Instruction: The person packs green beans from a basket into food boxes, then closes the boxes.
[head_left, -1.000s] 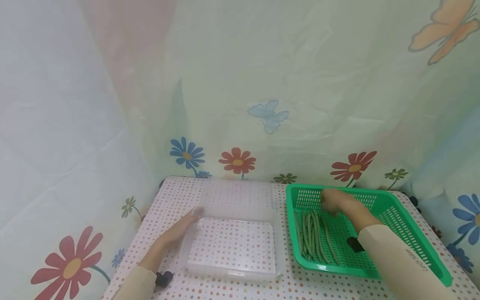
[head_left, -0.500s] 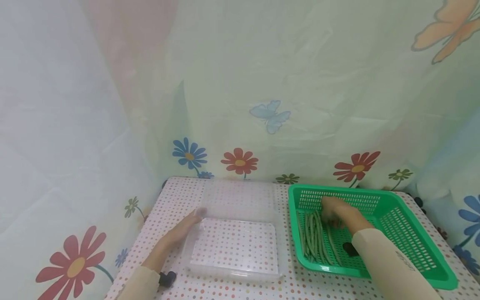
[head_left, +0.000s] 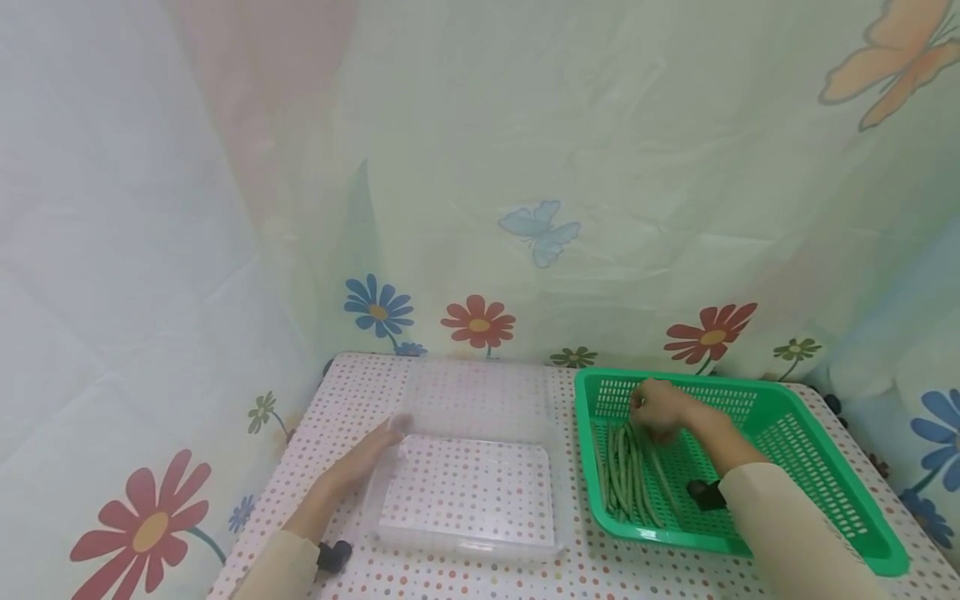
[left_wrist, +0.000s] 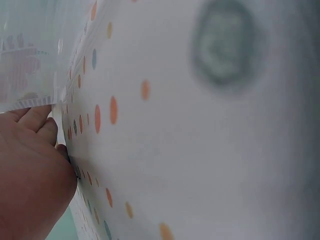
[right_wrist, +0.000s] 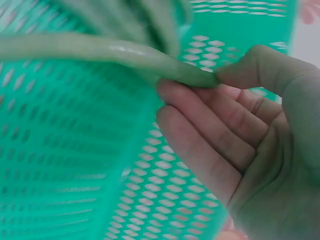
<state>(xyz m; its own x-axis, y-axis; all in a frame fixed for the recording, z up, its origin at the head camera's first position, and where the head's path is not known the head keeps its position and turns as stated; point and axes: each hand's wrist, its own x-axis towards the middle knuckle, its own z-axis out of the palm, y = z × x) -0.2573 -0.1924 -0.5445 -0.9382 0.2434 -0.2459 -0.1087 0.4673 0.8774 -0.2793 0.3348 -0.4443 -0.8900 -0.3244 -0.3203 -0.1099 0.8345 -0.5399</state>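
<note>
In the right wrist view, my right hand [right_wrist: 235,125] pinches one end of a long green bean [right_wrist: 115,52] between thumb and fingers. The head view has this hand inside the green plastic basket [head_left: 675,542], near its back wall. Several other green beans [head_left: 622,475] lie in a bundle along the basket's left side. My left hand [head_left: 367,454] rests against the back left side of a clear plastic container [head_left: 468,546], its fingers fairly straight. Seen from the left wrist, the fingers sit at the lower edge of the clear wall [left_wrist: 30,60]; their tips are partly hidden.
The container's clear lid [head_left: 476,396] lies folded back behind it. Both containers stand side by side on a dotted tablecloth [head_left: 307,442]. A flowered curtain [head_left: 465,167] hangs behind and around the table.
My right hand reached down to the beans, and now rises slightly and shifts left with one bean's end lifted. The left hand has stayed at the clear container.
</note>
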